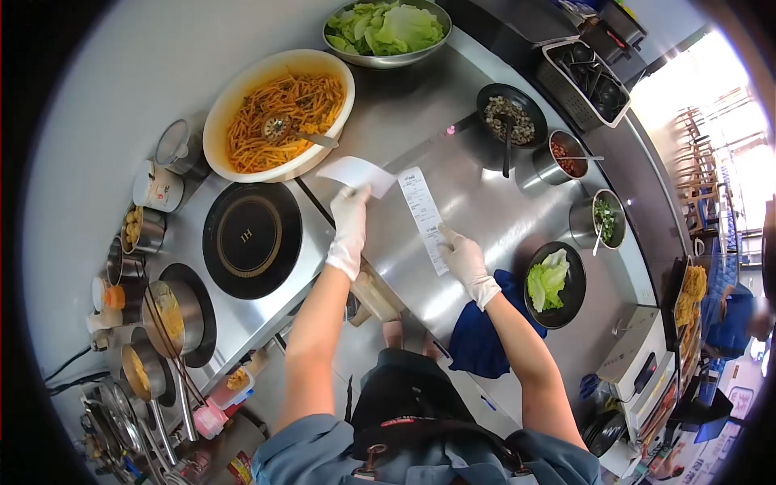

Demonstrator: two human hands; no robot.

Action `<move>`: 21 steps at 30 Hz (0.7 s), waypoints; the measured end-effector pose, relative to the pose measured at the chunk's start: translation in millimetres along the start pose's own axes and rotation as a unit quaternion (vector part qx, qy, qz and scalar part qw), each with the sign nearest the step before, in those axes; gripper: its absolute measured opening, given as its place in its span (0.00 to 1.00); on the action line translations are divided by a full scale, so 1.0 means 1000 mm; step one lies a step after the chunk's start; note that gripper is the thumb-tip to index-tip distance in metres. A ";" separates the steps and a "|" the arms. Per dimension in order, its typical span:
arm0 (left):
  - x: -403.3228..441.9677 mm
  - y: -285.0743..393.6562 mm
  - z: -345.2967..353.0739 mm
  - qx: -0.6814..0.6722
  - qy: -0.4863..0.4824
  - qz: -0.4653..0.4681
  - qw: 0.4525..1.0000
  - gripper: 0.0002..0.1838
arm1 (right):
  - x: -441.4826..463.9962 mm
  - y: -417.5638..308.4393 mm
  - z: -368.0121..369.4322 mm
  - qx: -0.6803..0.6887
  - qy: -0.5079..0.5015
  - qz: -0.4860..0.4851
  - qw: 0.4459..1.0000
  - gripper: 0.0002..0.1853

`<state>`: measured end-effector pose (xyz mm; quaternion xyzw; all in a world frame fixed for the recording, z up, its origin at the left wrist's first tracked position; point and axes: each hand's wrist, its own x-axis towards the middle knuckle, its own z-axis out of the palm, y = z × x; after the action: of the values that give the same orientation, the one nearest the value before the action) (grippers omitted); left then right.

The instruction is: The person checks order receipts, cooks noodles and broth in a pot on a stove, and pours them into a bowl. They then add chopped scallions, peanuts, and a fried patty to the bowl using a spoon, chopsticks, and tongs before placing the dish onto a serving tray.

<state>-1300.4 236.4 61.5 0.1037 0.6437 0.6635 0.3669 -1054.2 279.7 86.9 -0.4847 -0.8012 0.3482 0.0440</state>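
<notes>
A thin white glove covers my left hand (352, 222), whose fingers pinch the lower edge of a curled blank-looking paper slip (356, 174) beside the large bowl of orange strips. My right hand (465, 263), gloved too, has its fingers closed on the edge of a long printed receipt (420, 214) over the steel counter. The two papers are close together at their upper ends. A dark blue cloth (485, 339) lies below my right wrist at the counter's edge.
Round the counter (517, 214) stand the cream bowl (212, 129), a steel bowl of lettuce (388, 28), a black bowl with lettuce (550, 283), and steel pots (558, 158). An induction plate (252, 234) and pans (182, 311) are at the left. A person (731, 319) is far right.
</notes>
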 end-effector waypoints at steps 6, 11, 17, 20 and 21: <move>-0.039 -0.008 -0.038 0.518 -0.253 0.490 0.654 0.13 | 0.011 0.002 -0.009 -0.014 0.004 -0.008 1.000 0.25; -0.025 0.003 -0.026 0.508 -0.283 0.495 0.646 0.16 | 0.015 -0.005 -0.023 -0.018 -0.024 0.010 0.999 0.24; -0.022 -0.011 0.045 0.563 -0.216 0.411 0.684 0.28 | 0.074 -0.035 -0.051 -0.201 0.093 -0.128 0.967 0.20; -0.027 -0.016 0.066 0.617 -0.222 0.366 0.660 0.31 | 0.162 -0.044 -0.049 -0.162 0.198 -0.073 0.964 0.22; -0.026 -0.018 0.069 0.635 -0.225 0.340 0.656 0.32 | 0.189 -0.048 -0.051 -0.141 0.230 -0.054 0.961 0.23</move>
<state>-1234.0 272.2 63.9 0.6692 0.7258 0.1283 0.0944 -1168.1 444.4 103.4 -0.5090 -0.8353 0.1083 0.1773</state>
